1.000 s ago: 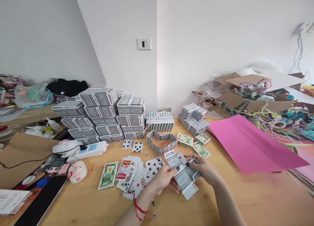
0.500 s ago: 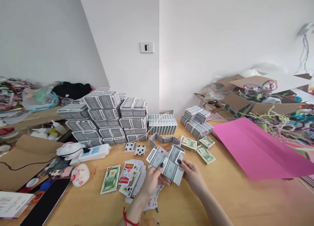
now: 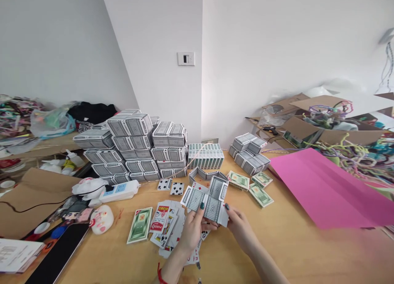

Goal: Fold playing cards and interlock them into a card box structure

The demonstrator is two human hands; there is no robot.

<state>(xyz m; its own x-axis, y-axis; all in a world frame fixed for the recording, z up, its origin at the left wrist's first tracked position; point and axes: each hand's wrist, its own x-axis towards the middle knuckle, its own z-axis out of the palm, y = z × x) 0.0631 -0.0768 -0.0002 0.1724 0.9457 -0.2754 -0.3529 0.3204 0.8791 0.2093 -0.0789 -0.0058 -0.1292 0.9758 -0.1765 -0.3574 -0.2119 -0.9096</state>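
The left hand (image 3: 192,228) is pinching the near-left side of a folded strip of grey-backed paper playing cards (image 3: 209,200), and the right hand (image 3: 238,224) is gripping its right edge. They seem to be joining cards together, which calls for gentle, steady fingers.

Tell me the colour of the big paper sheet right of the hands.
The paper sheet is plain pink; the head view shows it best.

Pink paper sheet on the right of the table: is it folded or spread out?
Spread out. The pink sheet lies opened on the table, with crease lines running across it.
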